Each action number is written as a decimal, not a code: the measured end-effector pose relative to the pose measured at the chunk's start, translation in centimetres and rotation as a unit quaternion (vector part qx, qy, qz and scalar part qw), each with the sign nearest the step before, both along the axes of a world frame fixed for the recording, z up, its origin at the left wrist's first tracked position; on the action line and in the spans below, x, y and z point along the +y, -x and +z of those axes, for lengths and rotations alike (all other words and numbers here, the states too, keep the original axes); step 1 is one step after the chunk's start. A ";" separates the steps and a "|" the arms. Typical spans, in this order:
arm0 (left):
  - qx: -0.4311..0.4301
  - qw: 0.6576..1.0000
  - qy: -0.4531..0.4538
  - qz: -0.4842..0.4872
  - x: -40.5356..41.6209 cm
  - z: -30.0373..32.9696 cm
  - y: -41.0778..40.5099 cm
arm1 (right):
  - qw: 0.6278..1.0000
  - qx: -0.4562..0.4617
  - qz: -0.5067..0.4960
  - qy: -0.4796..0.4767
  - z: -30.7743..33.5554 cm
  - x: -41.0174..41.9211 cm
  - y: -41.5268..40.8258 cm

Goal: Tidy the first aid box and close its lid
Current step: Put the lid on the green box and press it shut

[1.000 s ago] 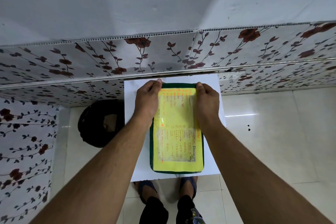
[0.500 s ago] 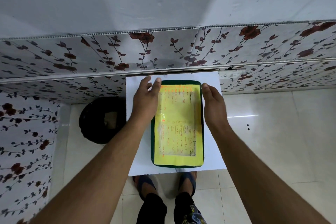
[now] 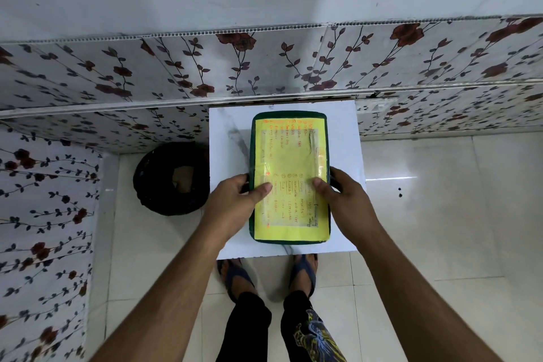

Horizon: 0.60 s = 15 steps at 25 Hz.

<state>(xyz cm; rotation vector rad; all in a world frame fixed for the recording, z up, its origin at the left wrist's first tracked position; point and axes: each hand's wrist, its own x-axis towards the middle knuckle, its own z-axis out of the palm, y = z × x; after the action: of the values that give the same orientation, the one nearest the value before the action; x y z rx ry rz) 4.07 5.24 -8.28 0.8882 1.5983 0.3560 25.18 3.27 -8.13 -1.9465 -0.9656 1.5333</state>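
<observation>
I see the first aid box (image 3: 290, 176), lid shut, lying lengthwise on the white table (image 3: 226, 138), whose far edge meets the flowered wall (image 3: 176, 67). Bare margins run down both sides. My left hand (image 3: 235, 203) and right hand (image 3: 343, 200) clamp its long edges, thumbs on top, having slid nearer from the far corners.

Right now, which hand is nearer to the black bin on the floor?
Left. The left hand grips the green box's left edge, on the side facing the black bin; the right hand grips the box's far side.
</observation>
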 end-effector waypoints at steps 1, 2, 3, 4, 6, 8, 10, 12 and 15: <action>-0.017 1.000 0.025 -0.004 -1.1 0.3 0.3 | 1.000 0.007 0.010 0.017 0.2 -1.0 -0.3; -0.030 0.998 0.047 -0.010 -2.4 0.6 0.4 | 0.999 0.010 0.029 0.037 0.4 -2.1 -0.5; -0.035 0.998 0.057 -0.012 -3.6 0.9 0.4 | 0.997 0.006 0.054 0.053 0.8 -3.2 -0.5; -0.036 0.998 0.059 -0.003 -4.6 1.1 0.4 | 0.995 -0.002 0.075 0.062 1.1 -4.2 -0.4; -0.017 0.999 0.040 0.015 -5.3 0.9 -0.1 | 0.995 -0.017 0.084 0.057 1.3 -4.9 -0.3; 0.009 1.000 0.027 0.005 -5.2 0.4 -0.5 | 0.996 -0.024 0.070 0.058 1.1 -4.5 -0.4; 0.039 0.999 0.021 -0.009 -4.9 -0.1 -0.7 | 0.995 -0.039 0.075 0.061 1.1 -3.9 -0.5; 0.055 0.998 0.024 -0.007 -5.1 -0.4 -0.7 | 0.993 -0.049 0.082 0.064 0.7 -3.8 -0.4; 0.047 0.999 0.025 -0.002 -5.6 -1.0 -1.0 | 0.992 -0.062 0.086 0.067 0.5 -4.1 -0.3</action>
<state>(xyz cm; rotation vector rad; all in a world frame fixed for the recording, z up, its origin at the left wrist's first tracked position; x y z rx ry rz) 5.07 -0.39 -9.27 0.8813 1.6851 0.2735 25.49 -0.86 -7.58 -2.1205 -1.1356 1.6251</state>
